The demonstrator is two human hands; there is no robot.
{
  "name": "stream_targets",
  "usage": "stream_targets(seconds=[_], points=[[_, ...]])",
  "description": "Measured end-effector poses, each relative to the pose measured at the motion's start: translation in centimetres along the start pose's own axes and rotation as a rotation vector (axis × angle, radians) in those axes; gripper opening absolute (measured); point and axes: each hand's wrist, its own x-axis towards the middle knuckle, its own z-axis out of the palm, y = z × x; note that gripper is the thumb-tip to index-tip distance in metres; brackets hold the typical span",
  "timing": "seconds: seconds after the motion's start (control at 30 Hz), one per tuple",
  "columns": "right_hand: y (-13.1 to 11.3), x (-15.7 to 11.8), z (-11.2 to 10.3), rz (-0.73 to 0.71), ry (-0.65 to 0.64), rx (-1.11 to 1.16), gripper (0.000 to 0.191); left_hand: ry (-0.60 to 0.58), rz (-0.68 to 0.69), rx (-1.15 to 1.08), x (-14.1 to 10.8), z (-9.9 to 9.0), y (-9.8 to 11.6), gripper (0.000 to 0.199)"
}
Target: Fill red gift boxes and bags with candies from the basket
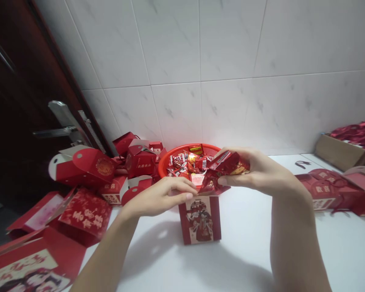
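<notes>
A red box with a printed figure on its front stands upright on the white table. My right hand grips several red candy packets above the box's top right side. Beside the box's top left edge is my left hand, its fingers stretched out and partly over the opening. Behind the box, a red plastic basket holds many wrapped candies. The inside of the box is hidden from view.
Open red boxes are piled at the left, near a dark door. More red boxes lie at the right, before a cardboard box of red ribbons. A dark ribbon lies by the tiled wall.
</notes>
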Motion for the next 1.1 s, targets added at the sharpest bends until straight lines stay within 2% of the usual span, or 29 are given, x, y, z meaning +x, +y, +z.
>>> stream_targets(seconds=[0.17,0.33,0.43,0.53,0.6,0.73,0.83,1.0,1.1], points=[[0.0,-0.2,0.0,0.005,-0.001,0.001,0.023,0.151,0.041,0.046,1.4,1.4,-0.4,0.020],[0.1,-0.3,-0.3,0.019,0.023,-0.011,0.021,0.284,0.067,0.082,2.4,2.7,-0.9,0.021],[0.0,-0.5,-0.5,0.025,0.044,-0.022,0.021,0.322,0.103,0.082,2.6,3.1,-1.3,0.025],[-0.2,-0.7,-0.6,0.024,0.045,-0.031,0.020,0.323,0.113,0.070,2.7,3.3,-1.5,0.032],[-0.2,-0.7,-0.7,0.024,0.030,-0.045,0.018,0.300,0.106,0.048,2.8,3.5,-1.3,0.028],[0.0,-0.7,-0.8,0.012,-0.029,-0.073,0.020,0.174,0.079,0.025,2.7,3.8,-0.4,0.013],[0.3,-0.6,-0.8,0.004,-0.067,-0.095,0.019,0.098,0.094,0.025,2.3,3.8,0.5,0.011],[0.4,-0.2,-0.6,-0.003,-0.085,-0.093,0.019,0.152,0.142,0.105,1.4,3.3,1.3,0.015],[0.4,0.0,-0.6,-0.001,-0.087,-0.083,0.019,0.162,0.070,0.149,1.3,3.2,0.9,0.012]])
